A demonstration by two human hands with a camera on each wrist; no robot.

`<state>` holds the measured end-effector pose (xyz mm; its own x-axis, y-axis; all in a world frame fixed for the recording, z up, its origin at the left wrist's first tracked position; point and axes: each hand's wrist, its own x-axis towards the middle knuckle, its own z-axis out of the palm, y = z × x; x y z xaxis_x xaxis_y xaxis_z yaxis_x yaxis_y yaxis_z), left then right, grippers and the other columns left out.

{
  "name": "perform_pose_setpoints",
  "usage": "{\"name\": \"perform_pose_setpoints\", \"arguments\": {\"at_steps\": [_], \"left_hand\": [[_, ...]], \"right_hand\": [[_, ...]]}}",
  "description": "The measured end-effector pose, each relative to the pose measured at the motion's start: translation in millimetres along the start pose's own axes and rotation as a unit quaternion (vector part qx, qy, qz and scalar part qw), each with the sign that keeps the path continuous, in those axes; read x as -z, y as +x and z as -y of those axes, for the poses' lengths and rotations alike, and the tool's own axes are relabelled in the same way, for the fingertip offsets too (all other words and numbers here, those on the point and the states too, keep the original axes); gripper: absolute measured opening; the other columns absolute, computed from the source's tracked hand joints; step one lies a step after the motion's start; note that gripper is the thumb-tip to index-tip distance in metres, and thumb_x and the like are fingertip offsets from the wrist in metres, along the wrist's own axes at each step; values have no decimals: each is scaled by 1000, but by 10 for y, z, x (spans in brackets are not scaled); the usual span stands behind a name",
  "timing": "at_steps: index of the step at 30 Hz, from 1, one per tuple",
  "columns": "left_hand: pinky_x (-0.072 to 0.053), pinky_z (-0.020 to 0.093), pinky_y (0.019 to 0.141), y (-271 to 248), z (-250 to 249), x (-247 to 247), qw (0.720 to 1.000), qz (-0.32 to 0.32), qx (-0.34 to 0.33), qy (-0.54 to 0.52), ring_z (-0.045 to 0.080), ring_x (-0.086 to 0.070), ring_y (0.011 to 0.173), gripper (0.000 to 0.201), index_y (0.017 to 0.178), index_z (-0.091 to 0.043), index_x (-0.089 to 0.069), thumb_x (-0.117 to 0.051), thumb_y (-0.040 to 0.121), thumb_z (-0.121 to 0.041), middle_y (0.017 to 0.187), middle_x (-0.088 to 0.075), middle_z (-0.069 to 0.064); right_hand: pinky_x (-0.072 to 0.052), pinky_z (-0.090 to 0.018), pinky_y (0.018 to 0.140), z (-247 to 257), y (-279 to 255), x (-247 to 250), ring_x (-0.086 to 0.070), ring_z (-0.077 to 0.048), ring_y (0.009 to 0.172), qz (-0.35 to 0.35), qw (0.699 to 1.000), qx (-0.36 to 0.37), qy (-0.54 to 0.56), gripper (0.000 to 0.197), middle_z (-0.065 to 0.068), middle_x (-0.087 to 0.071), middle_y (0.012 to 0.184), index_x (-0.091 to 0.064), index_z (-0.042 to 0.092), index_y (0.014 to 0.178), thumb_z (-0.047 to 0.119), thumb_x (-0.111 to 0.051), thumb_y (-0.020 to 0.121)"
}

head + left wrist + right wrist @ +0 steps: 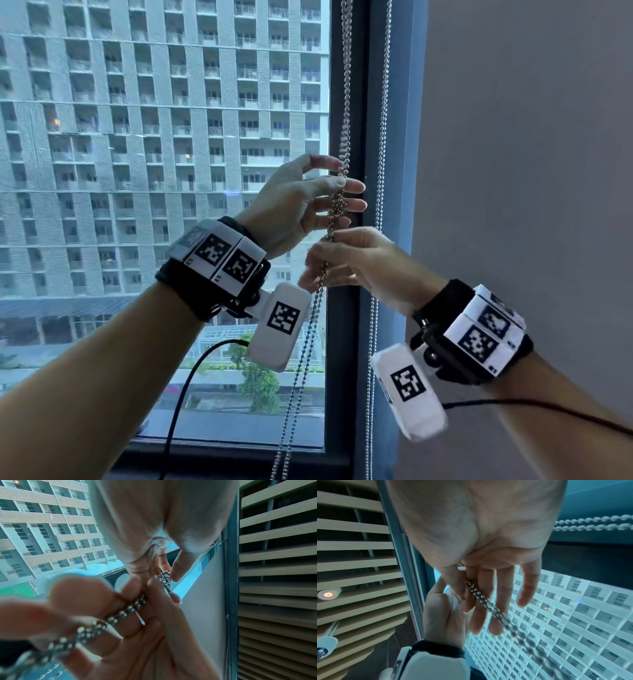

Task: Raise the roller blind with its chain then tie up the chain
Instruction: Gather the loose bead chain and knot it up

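Note:
A metal bead chain [345,102] hangs doubled along the dark window frame, with a bunched knot [337,205] at hand height. My left hand [346,178] is raised with its fingers spread; thumb and fingertips pinch the chain at the knot [165,577]. Just below it, my right hand [325,257] grips the doubled chain [488,604] between thumb and fingers. The loose strands fall from there towards the sill. No blind covers the glass in the head view.
A second bead chain [383,137] hangs just right of the frame [358,85]. A plain grey wall [513,171] stands to the right. The window sill [222,452] lies below. A slatted ceiling [274,561] is overhead. Black cables trail from both wrists.

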<state>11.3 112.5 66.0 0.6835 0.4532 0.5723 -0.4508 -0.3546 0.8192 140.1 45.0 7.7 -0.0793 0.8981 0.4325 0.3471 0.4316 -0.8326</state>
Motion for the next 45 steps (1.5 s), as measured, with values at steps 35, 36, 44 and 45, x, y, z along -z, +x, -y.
{"name": "perform_pose_setpoints", "arguments": {"at_steps": [35,36,44,45], "left_hand": [[-55,43,86,-133,193,91,994,-28,14,108,31,-65,106,23,109,1,-58,-40,95,-2,117,-64,23],[-56,41,84,-164,176,101,991,-27,16,131,28,-67,103,24,109,1,-59,-41,95,-2,116,-65,19],[-54,37,82,-468,-73,506,931,3,113,348,27,-68,99,26,110,0,-59,-41,97,-13,110,-69,15],[-53,37,83,-503,-105,566,920,-4,120,374,27,-66,101,25,109,-1,-60,-41,97,-14,110,-68,14]], "right_hand": [[-50,-34,73,15,-170,40,-73,-28,74,-84,988,-21,-128,39,-15,-76,90,-62,-3,99,27,-39,103],[-50,-33,70,35,-191,34,-74,-28,73,-88,983,-40,-159,42,-16,-76,88,-64,-4,96,30,-40,103],[-43,-31,58,575,-440,-194,-55,-21,54,-178,800,-151,-553,59,-4,-54,58,-50,12,58,58,-43,93],[-38,-31,58,712,-494,-238,-46,-21,52,-251,757,-113,-593,57,-4,-46,58,-44,12,58,58,-43,92]]}}
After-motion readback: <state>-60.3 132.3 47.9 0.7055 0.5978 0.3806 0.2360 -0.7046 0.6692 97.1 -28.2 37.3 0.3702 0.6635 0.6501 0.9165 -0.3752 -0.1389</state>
